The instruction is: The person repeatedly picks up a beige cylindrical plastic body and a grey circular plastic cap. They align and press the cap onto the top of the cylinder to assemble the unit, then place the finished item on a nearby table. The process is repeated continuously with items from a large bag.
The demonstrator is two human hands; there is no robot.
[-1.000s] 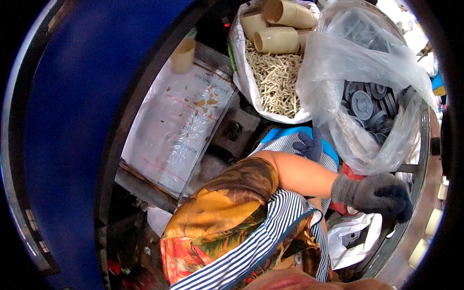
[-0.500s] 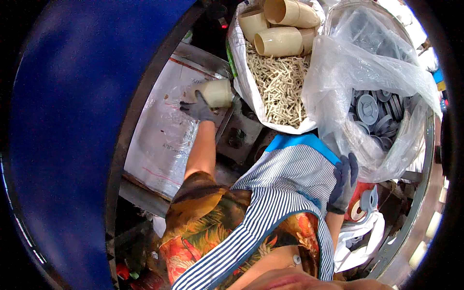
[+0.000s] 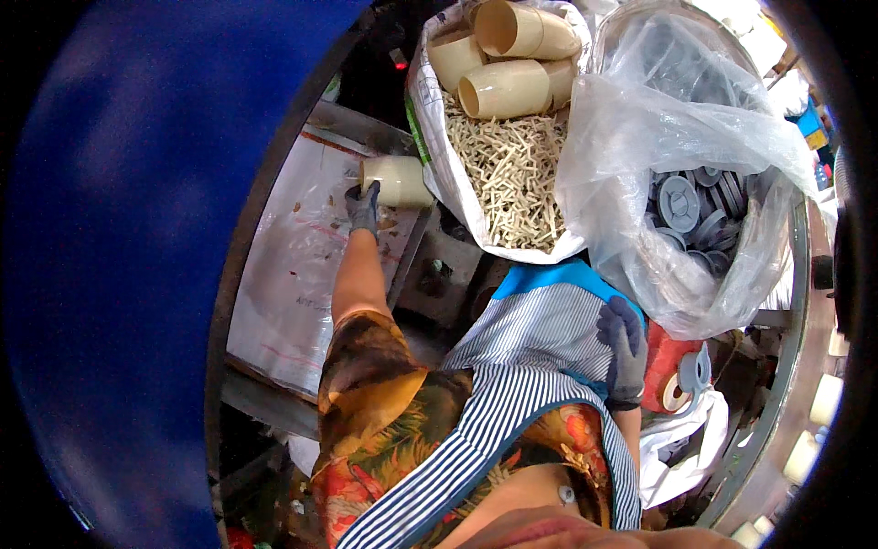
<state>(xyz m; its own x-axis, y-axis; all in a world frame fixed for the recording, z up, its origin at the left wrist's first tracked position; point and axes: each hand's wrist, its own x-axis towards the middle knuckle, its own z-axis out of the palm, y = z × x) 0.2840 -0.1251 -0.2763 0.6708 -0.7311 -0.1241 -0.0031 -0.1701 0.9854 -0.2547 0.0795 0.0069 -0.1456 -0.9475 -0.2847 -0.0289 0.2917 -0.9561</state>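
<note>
My left hand, in a grey work glove, is closed on the near left rim of a cream plastic cup-shaped piece. The piece lies on its side at the corner of a plastic-covered board, beside a white sack. My right hand, gloved in grey too, lies against my striped apron with its fingers loosely bent and nothing visible in them. Several similar cream pieces rest in the sack on a heap of small cream sticks.
A clear plastic bag holds several grey round flanged parts. Below it are a red object and a white bag. A large blue surface fills the left side. A metal rim curves along the right.
My left hand has gone from spread fingers beside the cream piece to a grip on its rim. My right hand has moved inward onto the apron. The view has shifted slightly.
</note>
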